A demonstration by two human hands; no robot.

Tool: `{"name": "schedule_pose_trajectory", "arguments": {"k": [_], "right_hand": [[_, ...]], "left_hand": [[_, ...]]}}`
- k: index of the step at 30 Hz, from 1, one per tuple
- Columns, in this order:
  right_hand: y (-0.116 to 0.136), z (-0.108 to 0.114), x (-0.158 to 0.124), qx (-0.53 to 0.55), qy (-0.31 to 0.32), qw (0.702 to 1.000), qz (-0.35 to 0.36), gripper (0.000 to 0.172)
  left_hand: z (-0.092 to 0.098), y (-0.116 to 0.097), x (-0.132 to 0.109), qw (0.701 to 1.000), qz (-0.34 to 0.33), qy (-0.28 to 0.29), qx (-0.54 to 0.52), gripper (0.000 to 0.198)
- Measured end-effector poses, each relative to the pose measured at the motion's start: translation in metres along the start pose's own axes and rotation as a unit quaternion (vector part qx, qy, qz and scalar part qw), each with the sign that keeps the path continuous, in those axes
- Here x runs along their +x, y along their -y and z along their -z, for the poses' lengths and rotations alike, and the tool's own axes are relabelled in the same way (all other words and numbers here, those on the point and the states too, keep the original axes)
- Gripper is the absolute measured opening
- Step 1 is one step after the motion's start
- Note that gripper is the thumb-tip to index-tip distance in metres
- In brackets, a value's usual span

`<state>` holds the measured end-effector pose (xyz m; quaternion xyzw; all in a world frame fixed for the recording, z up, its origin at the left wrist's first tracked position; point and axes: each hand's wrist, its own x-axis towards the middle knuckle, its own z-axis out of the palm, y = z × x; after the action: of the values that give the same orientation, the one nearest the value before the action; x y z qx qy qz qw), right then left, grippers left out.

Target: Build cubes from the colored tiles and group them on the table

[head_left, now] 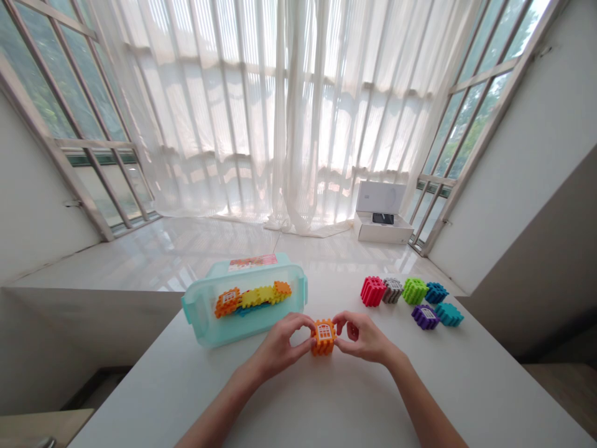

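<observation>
An orange cube of interlocking plastic blocks (323, 342), with a white window piece on its top, stands on the white table between my hands. My left hand (286, 342) pinches its left side between thumb and fingers. From the right, my right hand (364, 338) has thumb and fingertips against the opposite side. Left of them, a pale teal plastic box (205, 336) holds loose orange, yellow and blue blocks (259, 297).
Several built cubes sit at the right: red (372, 291), grey (392, 290), green (415, 290), dark blue (436, 292), purple (425, 317) and teal (449, 314). Behind, a white box (389, 231) with a phone (383, 218) stands on the sill before a sheer curtain (289, 124).
</observation>
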<state>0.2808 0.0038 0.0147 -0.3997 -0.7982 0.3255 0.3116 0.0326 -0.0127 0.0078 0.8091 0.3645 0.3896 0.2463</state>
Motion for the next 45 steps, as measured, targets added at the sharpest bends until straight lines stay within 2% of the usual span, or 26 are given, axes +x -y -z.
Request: {"name": "schedule_pose_trajectory", "arguments": {"k": [7, 9, 11, 14, 16, 18, 20, 23, 25, 28, 32, 34, 37, 40, 42, 45], "right_hand": [[0.000, 0.005, 0.001, 0.003, 0.016, 1.000, -0.009, 0.030], [0.000, 0.010, 0.001, 0.005, 0.010, 1.000, -0.007, 0.032], [0.001, 0.013, 0.001, 0.012, -0.007, 1.000, -0.004, 0.029], [0.000, 0.013, 0.002, 0.017, -0.035, 0.999, -0.003, 0.026], [-0.001, 0.010, 0.003, 0.014, -0.044, 0.999, -0.003, 0.026], [-0.002, 0.007, 0.003, 0.013, -0.047, 0.999, -0.001, 0.025], [-0.003, 0.005, 0.004, 0.013, -0.050, 0.999, 0.003, 0.025], [-0.003, 0.005, 0.004, 0.014, -0.058, 0.998, 0.007, 0.024], [-0.004, 0.005, 0.004, 0.015, -0.062, 0.998, 0.009, 0.023], [-0.004, 0.005, 0.004, 0.015, -0.067, 0.998, 0.014, 0.022], [-0.002, 0.004, 0.005, 0.007, -0.087, 0.996, 0.018, 0.019], [-0.001, 0.004, 0.006, 0.002, -0.105, 0.994, 0.019, 0.018], [0.001, 0.003, 0.006, -0.002, -0.133, 0.991, 0.025, 0.017], [0.007, 0.001, 0.005, -0.005, -0.143, 0.989, 0.036, 0.017], [0.013, -0.002, 0.003, -0.006, -0.133, 0.990, 0.049, 0.017], [0.024, -0.009, -0.001, -0.005, -0.095, 0.992, 0.078, 0.018]], "left_hand": [[0.006, 0.001, 0.000, 0.999, 0.001, -0.003, 0.033, 0.019], [0.015, 0.006, 0.001, 0.997, 0.009, -0.034, 0.075, 0.017], [0.027, 0.015, 0.001, 0.984, 0.030, -0.091, 0.149, 0.016], [0.046, 0.033, -0.002, 0.927, 0.077, -0.199, 0.308, 0.021], [0.054, 0.046, -0.005, 0.880, 0.127, -0.221, 0.402, 0.024], [0.058, 0.057, -0.010, 0.836, 0.190, -0.214, 0.468, 0.034], [0.059, 0.065, -0.013, 0.807, 0.239, -0.181, 0.509, 0.046], [0.058, 0.069, -0.016, 0.789, 0.260, -0.133, 0.541, 0.052], [0.058, 0.067, -0.015, 0.788, 0.248, -0.130, 0.548, 0.054], [0.060, 0.061, -0.013, 0.797, 0.200, -0.176, 0.542, 0.049], [0.064, 0.049, -0.008, 0.827, 0.085, -0.260, 0.491, 0.034], [0.062, 0.042, -0.007, 0.850, 0.028, -0.275, 0.449, 0.029], [0.053, 0.032, -0.004, 0.880, -0.057, -0.271, 0.385, 0.026], [0.036, 0.021, -0.003, 0.892, -0.135, -0.280, 0.329, 0.039], [0.025, 0.014, -0.003, 0.899, -0.175, -0.273, 0.295, 0.043], [0.012, 0.004, -0.006, 0.919, -0.219, -0.222, 0.242, 0.039]]}}
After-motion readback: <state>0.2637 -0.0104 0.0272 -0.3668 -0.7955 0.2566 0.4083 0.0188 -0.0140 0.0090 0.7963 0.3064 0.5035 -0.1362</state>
